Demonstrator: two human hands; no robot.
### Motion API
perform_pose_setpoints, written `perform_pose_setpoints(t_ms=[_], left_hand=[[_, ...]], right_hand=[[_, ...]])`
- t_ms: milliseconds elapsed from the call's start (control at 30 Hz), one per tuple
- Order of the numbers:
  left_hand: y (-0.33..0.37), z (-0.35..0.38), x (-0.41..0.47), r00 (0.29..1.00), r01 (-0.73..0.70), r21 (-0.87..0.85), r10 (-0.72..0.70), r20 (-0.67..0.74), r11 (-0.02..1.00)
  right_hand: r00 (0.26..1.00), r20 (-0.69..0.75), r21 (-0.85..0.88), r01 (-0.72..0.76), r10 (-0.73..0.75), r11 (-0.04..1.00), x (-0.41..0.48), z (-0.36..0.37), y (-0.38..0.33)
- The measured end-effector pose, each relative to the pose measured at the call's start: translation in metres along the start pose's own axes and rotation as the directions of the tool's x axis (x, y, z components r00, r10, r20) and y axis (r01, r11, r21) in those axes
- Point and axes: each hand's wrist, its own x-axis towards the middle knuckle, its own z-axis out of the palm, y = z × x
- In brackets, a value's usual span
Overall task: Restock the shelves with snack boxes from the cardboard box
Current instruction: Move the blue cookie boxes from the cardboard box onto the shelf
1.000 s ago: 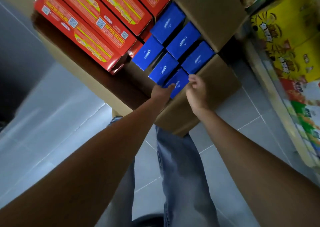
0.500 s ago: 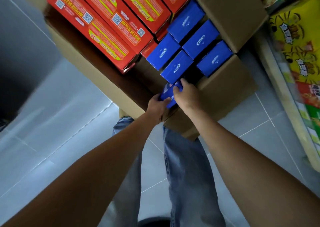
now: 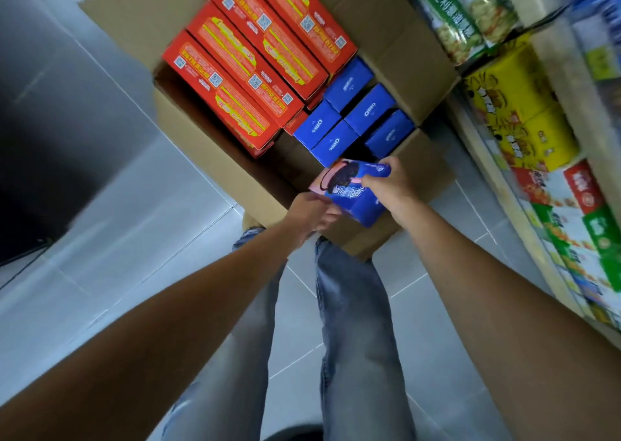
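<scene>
An open cardboard box (image 3: 208, 158) stands on the floor before me. Inside it, long red snack boxes (image 3: 235, 84) lie on the left and several blue Oreo boxes (image 3: 351, 118) stand upright on the right. One blue Oreo box (image 3: 349, 195) is lifted out above the carton's near edge, its printed face turned up. My right hand (image 3: 391, 185) grips its right side, fingers curled over the top end. From below, my left hand (image 3: 311, 213) holds its left lower corner.
Shelves (image 3: 504, 185) run along the right, stocked with yellow boxes (image 3: 517, 111), green packets (image 3: 467, 13) and red and green packs (image 3: 584, 218). Grey tiled floor (image 3: 111, 259) lies to the left. My jeans-clad legs (image 3: 349, 323) stand just behind the carton.
Both hands have pulled the nearest blue Oreo box up out of the carton and tipped it so its front face shows. The view has shifted toward the shelves.
</scene>
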Motion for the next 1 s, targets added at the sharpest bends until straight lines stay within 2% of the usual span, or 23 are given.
perform_pose_setpoints(t_ms=[67, 133, 200, 267, 333, 400, 567, 633, 667, 733, 800, 867, 933, 1000], left_hand=[[0.019, 0.000, -0.015, 0.987, -0.081, 0.221, 0.109, -0.117, 0.972], [0.042, -0.001, -0.041, 0.948, -0.175, 0.461, 0.275, -0.159, 0.870], [0.063, -0.001, -0.067, 0.926, -0.279, 0.615, 0.376, -0.030, 0.737], [0.083, 0.004, -0.099, 0.888, -0.400, 0.770, 0.418, 0.192, 0.496], [0.101, 0.017, -0.136, 0.837, -0.499, 0.827, 0.391, 0.382, 0.261], [0.120, 0.032, -0.175, 0.804, -0.561, 0.811, 0.344, 0.486, 0.165], [0.169, 0.068, -0.264, 0.714, -0.689, 0.716, 0.266, 0.647, 0.108], [0.189, 0.072, -0.294, 0.682, -0.731, 0.665, 0.219, 0.698, 0.153], [0.198, 0.074, -0.308, 0.662, -0.748, 0.648, 0.236, 0.711, 0.145], [0.216, 0.077, -0.345, 0.633, -0.756, 0.654, 0.277, 0.723, 0.025], [0.233, 0.080, -0.379, 0.595, -0.772, 0.636, 0.332, 0.732, -0.019], [0.245, 0.081, -0.419, 0.543, -0.820, 0.567, 0.414, 0.731, 0.075], [0.253, 0.079, -0.462, 0.520, -0.850, 0.482, 0.483, 0.704, 0.211], [0.261, 0.081, -0.495, 0.511, -0.859, 0.420, 0.539, 0.670, 0.293]], right_hand=[[1.000, 0.008, 0.053, 0.004, -0.005, 0.999, -0.023, -0.015, -0.007], [1.000, -0.012, 0.094, 0.022, -0.021, 0.995, -0.053, -0.036, -0.014], [0.999, -0.022, 0.126, 0.036, -0.034, 0.991, -0.083, -0.058, -0.021], [0.999, 0.000, 0.128, 0.049, -0.049, 0.991, -0.115, -0.079, -0.030], [0.997, 0.010, 0.140, 0.081, -0.083, 0.987, -0.151, -0.102, -0.043], [0.992, 0.012, 0.171, 0.119, -0.123, 0.978, -0.182, -0.121, -0.059], [0.970, -0.017, 0.129, 0.242, -0.242, 0.962, -0.259, -0.177, -0.110], [0.949, -0.005, 0.096, 0.313, -0.314, 0.945, -0.287, -0.197, -0.129], [0.941, -0.011, 0.083, 0.337, -0.337, 0.938, -0.301, -0.205, -0.137], [0.921, -0.069, 0.086, 0.388, -0.383, 0.918, -0.338, -0.223, -0.151], [0.894, -0.158, 0.102, 0.437, -0.419, 0.894, -0.368, -0.243, -0.161], [0.877, -0.240, 0.124, 0.454, -0.417, 0.882, -0.401, -0.264, -0.164], [0.867, -0.302, 0.140, 0.453, -0.397, 0.881, -0.430, -0.284, -0.161], [0.846, -0.348, 0.152, 0.477, -0.405, 0.866, -0.454, -0.301, -0.162]])
